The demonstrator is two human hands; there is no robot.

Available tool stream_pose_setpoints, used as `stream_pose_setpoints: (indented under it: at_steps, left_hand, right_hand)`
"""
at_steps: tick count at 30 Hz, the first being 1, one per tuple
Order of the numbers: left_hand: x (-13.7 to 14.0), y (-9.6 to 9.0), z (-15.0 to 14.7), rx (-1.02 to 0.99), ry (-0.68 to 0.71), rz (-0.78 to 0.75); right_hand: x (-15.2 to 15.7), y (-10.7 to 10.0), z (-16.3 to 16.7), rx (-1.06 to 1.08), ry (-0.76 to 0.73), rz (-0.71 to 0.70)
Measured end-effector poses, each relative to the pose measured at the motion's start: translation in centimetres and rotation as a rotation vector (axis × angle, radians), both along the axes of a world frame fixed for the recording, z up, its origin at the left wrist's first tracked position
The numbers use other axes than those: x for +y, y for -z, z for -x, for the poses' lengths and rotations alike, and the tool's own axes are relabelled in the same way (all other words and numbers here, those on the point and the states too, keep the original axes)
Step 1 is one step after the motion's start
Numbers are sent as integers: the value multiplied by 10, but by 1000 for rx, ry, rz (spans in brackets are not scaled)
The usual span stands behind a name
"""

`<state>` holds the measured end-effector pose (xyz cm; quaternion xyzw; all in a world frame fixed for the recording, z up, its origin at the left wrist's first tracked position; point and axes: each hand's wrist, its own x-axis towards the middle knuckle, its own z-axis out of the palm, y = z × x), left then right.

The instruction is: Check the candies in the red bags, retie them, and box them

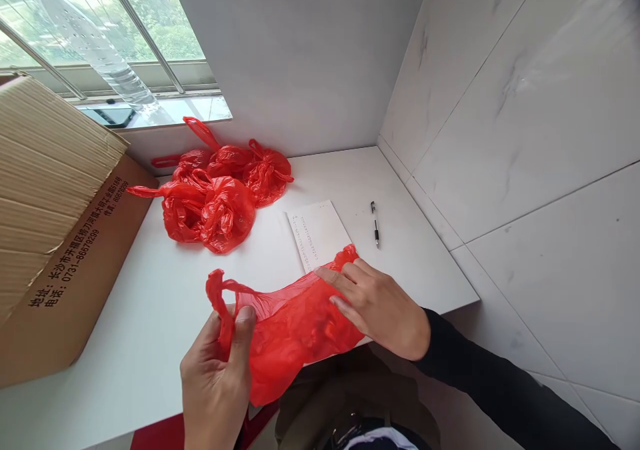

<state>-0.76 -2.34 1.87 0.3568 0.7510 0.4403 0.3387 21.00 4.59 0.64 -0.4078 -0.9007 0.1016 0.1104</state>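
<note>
A thin red plastic bag point(295, 323) stretches between my two hands over the table's front edge. Something bunched shows dimly through its side, but I cannot make out what. My left hand point(217, 363) grips the bag near its left handle loop, thumb pressed against the plastic. My right hand point(377, 303) has its fingers closed on the bag's right side, just below the crumpled right handle. Beyond the bag lies a white notebook point(320, 233) with lines of small writing, its lower end covered by the plastic. A black and clear pen point(375, 225) rests right of it.
Several knotted red bags point(227, 210) are heaped at the back left of the white table point(400, 270). An open cardboard box point(55, 290) stands at the left. On the windowsill are a bottle of water point(107, 57) and a dark phone-like object point(117, 118). Tiled wall point(510, 137) bounds the right.
</note>
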Motion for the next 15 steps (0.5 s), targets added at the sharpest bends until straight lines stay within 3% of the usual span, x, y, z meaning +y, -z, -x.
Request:
stream_pose_setpoints:
  at_steps: [3,6,10,15]
  left_hand:
    - [-2,0,4,41,22,-14]
    - [0,-2,5,109,13,-49]
    - [0,-8,7,151,-86,-119]
    - [-19,-7,10,-39,-278,-56]
  right_hand:
    - [2,2,1,-46,18,-18]
    - [4,-7,3,53,-27,-92]
    - [-1,-39,4,277,-201,-191]
    - [-18,-63,2,254,-455,-98]
